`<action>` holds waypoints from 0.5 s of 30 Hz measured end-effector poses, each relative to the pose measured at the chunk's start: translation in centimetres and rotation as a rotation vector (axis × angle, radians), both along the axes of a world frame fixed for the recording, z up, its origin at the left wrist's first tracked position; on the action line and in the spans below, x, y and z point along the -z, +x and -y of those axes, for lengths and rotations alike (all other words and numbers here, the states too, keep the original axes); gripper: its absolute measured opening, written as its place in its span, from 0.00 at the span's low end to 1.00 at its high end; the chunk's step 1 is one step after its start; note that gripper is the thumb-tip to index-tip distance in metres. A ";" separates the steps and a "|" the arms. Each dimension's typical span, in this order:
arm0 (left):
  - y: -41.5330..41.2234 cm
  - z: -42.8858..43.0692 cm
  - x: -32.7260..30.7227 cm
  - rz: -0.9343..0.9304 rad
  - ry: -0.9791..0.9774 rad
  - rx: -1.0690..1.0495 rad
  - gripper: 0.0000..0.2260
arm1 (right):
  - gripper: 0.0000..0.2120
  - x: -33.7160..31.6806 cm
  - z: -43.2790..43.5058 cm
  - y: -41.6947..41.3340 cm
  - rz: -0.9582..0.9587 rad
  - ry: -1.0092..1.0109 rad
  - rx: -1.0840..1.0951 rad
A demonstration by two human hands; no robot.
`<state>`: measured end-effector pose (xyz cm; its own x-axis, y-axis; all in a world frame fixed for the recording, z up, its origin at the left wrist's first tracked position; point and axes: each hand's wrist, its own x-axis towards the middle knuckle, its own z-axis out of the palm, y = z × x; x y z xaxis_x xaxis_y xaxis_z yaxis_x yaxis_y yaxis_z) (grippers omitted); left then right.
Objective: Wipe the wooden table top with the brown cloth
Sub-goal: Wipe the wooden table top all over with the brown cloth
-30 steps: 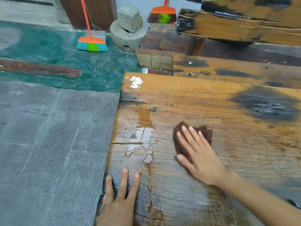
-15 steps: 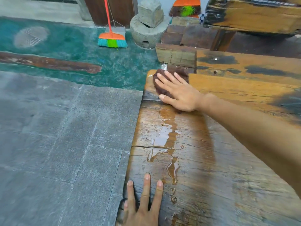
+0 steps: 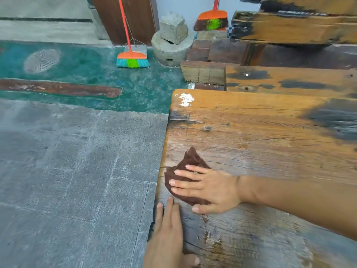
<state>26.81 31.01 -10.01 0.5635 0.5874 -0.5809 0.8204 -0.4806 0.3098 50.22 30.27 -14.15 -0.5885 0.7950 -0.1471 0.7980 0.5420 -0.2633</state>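
A crumpled dark-brown cloth [image 3: 190, 161] lies on the weathered wooden table top [image 3: 251, 142], close to the table's left edge and roughly midway along it, one pointed corner sticking out towards the far end. A person's right hand [image 3: 210, 190] presses down on it, palm flat, fingers straight and slightly spread and pointing at the edge, thumb resting on the bare wood just beside the cloth; nothing is clutched. The left hand [image 3: 168, 235] lies flat on the boards nearer the person, along the same edge, fingers straight and held together, their tips just short of the cloth and holding nothing. A few small wet spots [image 3: 212, 236] glisten on the grain between the two forearms. At the far left corner of the top is a flaky white patch [image 3: 185, 99], and a broad black scorch-like stain [image 3: 336, 120] darkens the right side. Beyond the table are stacked old timber beams [image 3: 289, 26] with blackened marks. On the green-painted floor [image 3: 96, 74] stands an orange-headed broom with blue and green bristles [image 3: 133, 59], propped by a brown door; beside it a rough stone block [image 3: 172, 27] sits tilted on a round grey millstone [image 3: 170, 49], and a second orange broom [image 3: 212, 20] leans against the wall behind. Grey paving slabs [image 3: 67, 171] cover the ground to the table's left.
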 end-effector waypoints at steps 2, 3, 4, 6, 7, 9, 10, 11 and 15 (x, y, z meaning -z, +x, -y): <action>-1.9 -0.3 -0.7 0.150 0.015 -0.135 0.49 | 0.33 0.0 2.8 -1.7 -0.012 -0.028 0.003; -2.9 -0.5 -1.1 0.222 0.061 -0.201 0.44 | 0.33 0.1 4.2 -2.6 -0.014 -0.039 0.003; -3.9 -0.9 -1.2 0.266 0.122 -0.238 0.40 | 0.33 0.1 5.4 -3.4 -0.013 -0.045 0.004; -5.3 -1.3 -1.2 0.317 0.205 -0.280 0.32 | 0.33 -0.1 8.1 -4.7 -0.003 -0.050 0.010; -5.7 -1.1 -1.3 0.343 0.217 -0.282 0.30 | 0.33 -0.2 9.5 -5.3 0.003 -0.045 0.016; -6.1 -0.7 -1.6 0.394 0.226 -0.250 0.26 | 0.33 -0.2 11.9 -6.2 0.008 -0.039 0.017; -6.3 -0.2 -1.8 0.412 0.224 -0.241 0.24 | 0.33 0.0 13.4 -6.7 0.013 -0.022 0.012; -6.3 0.0 -1.9 0.428 0.211 -0.240 0.23 | 0.32 0.5 14.9 -6.9 0.022 0.042 -0.010; -6.3 1.7 -1.8 0.485 0.137 -0.238 0.20 | 0.24 4.6 22.7 -8.0 0.319 0.318 -0.083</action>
<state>20.46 29.27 -8.18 0.5901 0.7829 -0.1974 0.6899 -0.3619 0.6269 42.18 7.55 -18.72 -0.6170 0.7821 -0.0875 0.7626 0.6216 0.1790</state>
